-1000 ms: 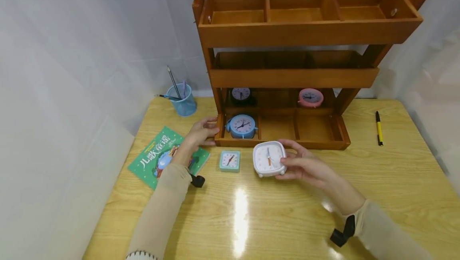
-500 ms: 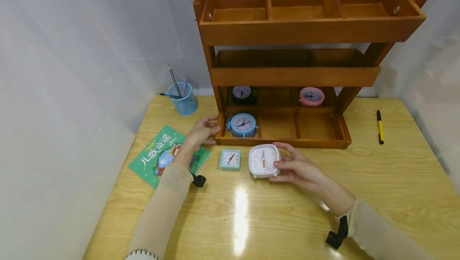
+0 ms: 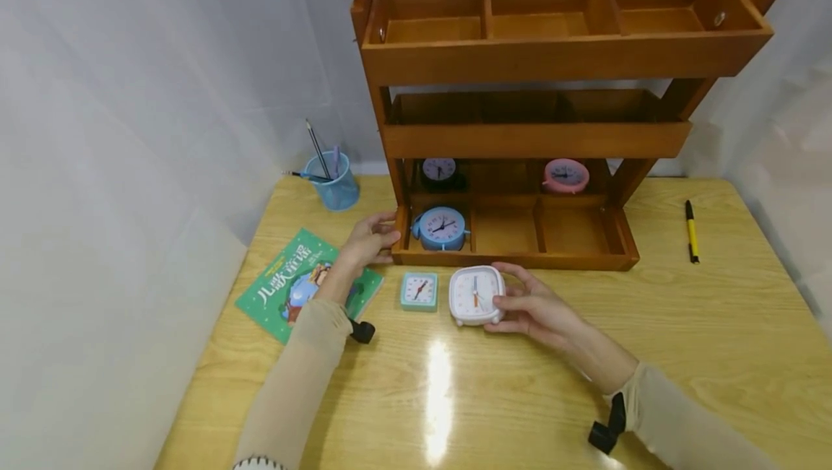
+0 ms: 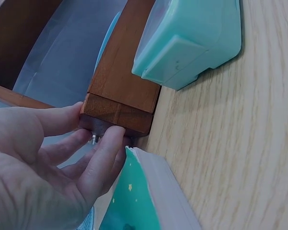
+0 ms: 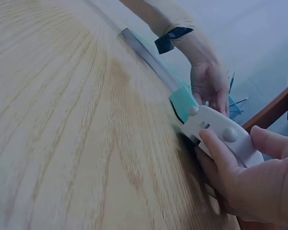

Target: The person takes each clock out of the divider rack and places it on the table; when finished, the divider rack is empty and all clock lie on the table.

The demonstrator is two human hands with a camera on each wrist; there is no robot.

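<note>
In the head view my right hand [image 3: 539,311] holds a white alarm clock [image 3: 477,295] by its right side, thumb in front, before the wooden rack [image 3: 513,259]. The right wrist view shows the clock's side [image 5: 230,135] between fingers and thumb, low over the table. My left hand [image 3: 364,242] rests its fingertips against the rack's lower left end; the left wrist view shows those fingers [image 4: 104,160] touching the end face. A small mint-green alarm clock [image 3: 419,292] stands between the hands. A blue alarm clock [image 3: 442,229] sits in the rack's lowest left compartment.
Behind the blue clock are a black alarm clock [image 3: 439,170] and, farther right, a pink one [image 3: 565,176]. A green book [image 3: 286,297] lies under the left forearm. A blue mesh pen cup [image 3: 340,192] stands back left; a yellow-black pen [image 3: 692,233] lies right.
My right hand has moved the white clock a little left and down, closer to the mint-green clock. The left hand has stayed at the rack's end.
</note>
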